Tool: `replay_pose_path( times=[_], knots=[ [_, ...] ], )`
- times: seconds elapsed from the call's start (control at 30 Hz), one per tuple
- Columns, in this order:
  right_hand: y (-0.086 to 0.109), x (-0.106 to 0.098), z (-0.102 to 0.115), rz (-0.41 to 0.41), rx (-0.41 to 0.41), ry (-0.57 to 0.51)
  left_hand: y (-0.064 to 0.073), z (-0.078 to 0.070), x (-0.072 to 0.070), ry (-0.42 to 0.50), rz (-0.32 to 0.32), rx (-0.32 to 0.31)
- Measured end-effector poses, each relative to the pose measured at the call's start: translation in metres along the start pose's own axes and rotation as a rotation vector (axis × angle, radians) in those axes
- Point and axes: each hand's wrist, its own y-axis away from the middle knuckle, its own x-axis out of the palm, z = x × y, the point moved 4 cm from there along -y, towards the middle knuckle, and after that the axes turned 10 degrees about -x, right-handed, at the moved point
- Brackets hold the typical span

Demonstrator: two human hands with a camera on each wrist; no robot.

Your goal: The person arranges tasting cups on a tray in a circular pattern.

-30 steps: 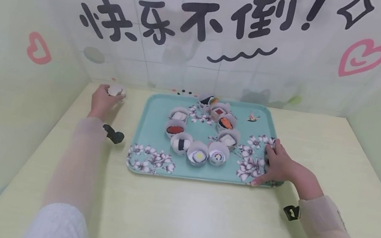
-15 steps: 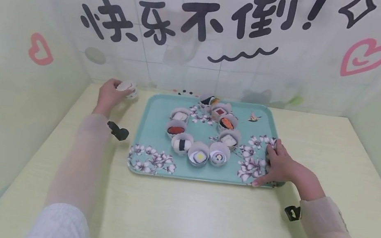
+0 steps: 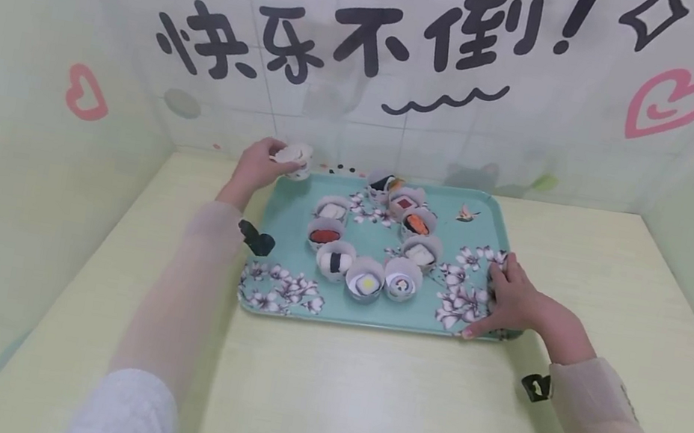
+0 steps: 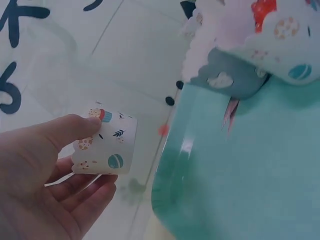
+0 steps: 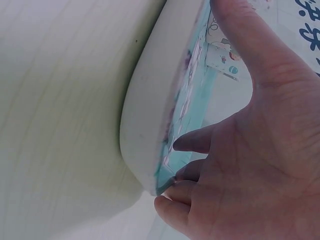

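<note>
My left hand (image 3: pixel 257 166) pinches a white paper baking cup (image 4: pixel 117 145) printed with small cupcakes and leaves, thumb on one side and fingers on the other. It holds the cup by the far left corner of a turquoise tray (image 3: pixel 284 214); whatever is inside the cup is hard to make out. Across from it, my right hand (image 3: pixel 515 304) spreads over the tray's near right corner, its thumb on the front edge and its fingertips touching the right rim. Several similar cups, with sushi pieces such as a red-topped one (image 3: pixel 325 236), form a loose ring on the tray.
The tray lies on a pale wooden table (image 3: pixel 344 405). Behind it stands a white backdrop (image 3: pixel 364 109) with black lettering, with pale side panels left and right. At the tray's far edge one cup holds a dark-wrapped sushi piece (image 3: pixel 382 181).
My left hand has carried the paper cup rightward, from the far left of the table to the tray's far left corner. My right hand stays on the tray, which has not visibly moved.
</note>
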Motion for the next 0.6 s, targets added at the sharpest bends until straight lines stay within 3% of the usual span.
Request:
replay_pose_path(
  times=[0.27, 0.47, 0.6],
  knots=[
    [-0.004, 0.0, -0.001, 0.004, 0.008, 0.003, 0.007, -0.036, 0.039, -0.037, 0.08, 0.083],
    [-0.008, 0.002, -0.003, -0.001, -0.001, 0.008, 0.008, -0.05, 0.062, -0.095, 0.126, 0.143],
    [-0.008, 0.003, -0.004, 0.0, 0.003, 0.007, 0.011, -0.054, 0.073, -0.148, 0.17, 0.141]
  ],
)
